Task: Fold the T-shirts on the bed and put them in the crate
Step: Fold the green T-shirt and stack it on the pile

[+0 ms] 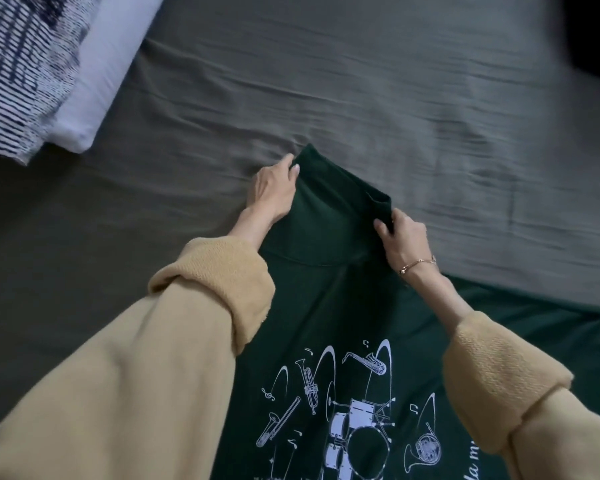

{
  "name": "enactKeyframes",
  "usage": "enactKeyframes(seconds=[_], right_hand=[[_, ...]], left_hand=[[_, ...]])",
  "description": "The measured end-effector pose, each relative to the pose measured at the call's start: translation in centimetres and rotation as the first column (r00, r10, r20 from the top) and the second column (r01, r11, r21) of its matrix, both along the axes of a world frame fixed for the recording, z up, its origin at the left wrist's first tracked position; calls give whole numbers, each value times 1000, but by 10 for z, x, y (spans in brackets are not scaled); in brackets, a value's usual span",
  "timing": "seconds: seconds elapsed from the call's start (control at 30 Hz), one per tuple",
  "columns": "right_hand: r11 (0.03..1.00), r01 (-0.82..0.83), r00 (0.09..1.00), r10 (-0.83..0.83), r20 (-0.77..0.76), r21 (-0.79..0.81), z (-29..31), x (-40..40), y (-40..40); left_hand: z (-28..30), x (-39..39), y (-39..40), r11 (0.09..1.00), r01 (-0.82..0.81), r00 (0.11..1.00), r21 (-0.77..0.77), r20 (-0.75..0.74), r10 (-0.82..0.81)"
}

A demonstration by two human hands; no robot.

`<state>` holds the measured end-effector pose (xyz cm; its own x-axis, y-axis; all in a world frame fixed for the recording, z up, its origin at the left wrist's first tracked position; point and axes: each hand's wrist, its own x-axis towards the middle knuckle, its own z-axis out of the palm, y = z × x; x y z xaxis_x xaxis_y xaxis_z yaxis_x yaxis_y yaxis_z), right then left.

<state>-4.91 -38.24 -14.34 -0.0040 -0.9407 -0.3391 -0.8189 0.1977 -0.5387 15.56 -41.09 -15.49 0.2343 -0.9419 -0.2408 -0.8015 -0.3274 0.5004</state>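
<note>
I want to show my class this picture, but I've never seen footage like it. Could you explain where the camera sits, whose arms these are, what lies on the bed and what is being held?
There is no machine here. The one picture comes from a camera worn on a person's head, looking forward and down, so the arms in yellow sleeves are the wearer's own. On the grey bed sheet lies a dark green T-shirt printed with white musical instruments. The left hand and the right hand each pinch an edge at the shirt's far end, which appears to be a sleeve. The right wrist wears a bracelet. Pillows lie at the upper left. No crate is in view.
</note>
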Motion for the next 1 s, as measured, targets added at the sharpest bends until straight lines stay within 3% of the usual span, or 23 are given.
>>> enactKeyframes(seconds=[0.2, 0.4, 0.5, 0.6, 0.7, 0.8, 0.9, 1.0], right_hand=[[999, 17, 986, -24, -166, -46, -2, 9, 14], [985, -133, 925, 83, -371, -109, -5, 11, 3], [980, -161, 904, 101, -416, -113, -6, 9, -1], [994, -54, 960, 26, -279, -95, -2, 3, 2], [1000, -13, 994, 10, -105, -21, 1, -9, 6], [997, -71, 996, 73, -53, 25, 3, -15, 9], [1000, -10, 999, 11, 33, -14, 7, -17, 14], [997, 38, 999, -37, 23, -64, 4, -19, 22]], left_hand=[[-11, 2, -5, 989, 84, 979, -121, 195, -60], [-19, 4, -4, 975, -7, 990, -222, 137, 38], [-19, -3, -2, 973, -45, 967, -228, 233, 99], [-19, -10, -3, 978, -62, 931, -201, 342, 130], [-20, -8, -7, 973, -108, 924, -205, 341, 175], [-18, -8, -7, 973, -139, 932, -183, 308, 191], [-16, -16, -5, 967, -197, 940, -159, 250, 233], [-15, -20, -3, 957, -255, 941, -140, 192, 279]])
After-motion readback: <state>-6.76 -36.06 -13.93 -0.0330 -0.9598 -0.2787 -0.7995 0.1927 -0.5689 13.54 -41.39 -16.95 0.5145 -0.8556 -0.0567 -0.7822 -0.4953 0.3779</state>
